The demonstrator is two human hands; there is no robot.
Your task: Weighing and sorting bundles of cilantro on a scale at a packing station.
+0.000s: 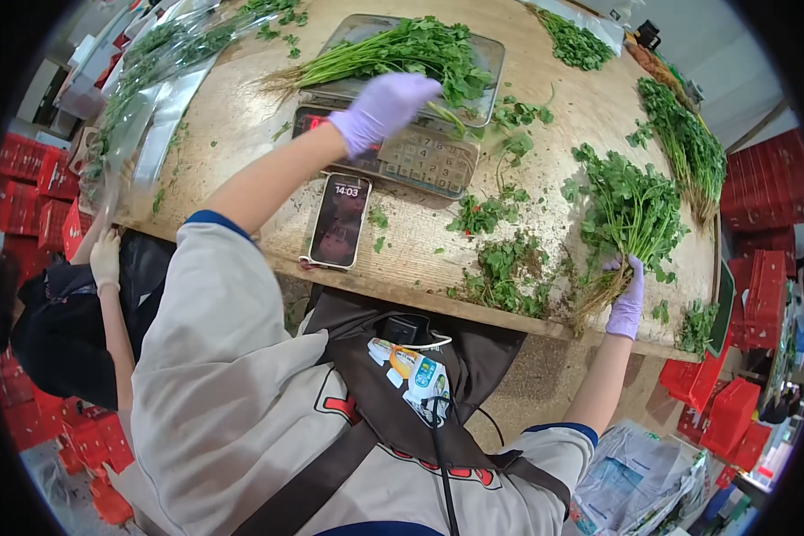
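A bunch of coriander with its roots on lies across the metal pan of a digital scale. My left hand, in a purple glove, is over the front edge of the pan, just below the leaves. A loose stem shows by its fingertips, and I cannot make out whether the fingers pinch it. At the table's right, my gloved right hand is closed around the root end of a second coriander bunch, whose leaves point away from me.
A phone lies before the scale. Coriander scraps litter the wooden table. More bunches lie at the right edge, and plastic-wrapped greens at the left. Another person's gloved hand is at the left corner. Red crates stand around.
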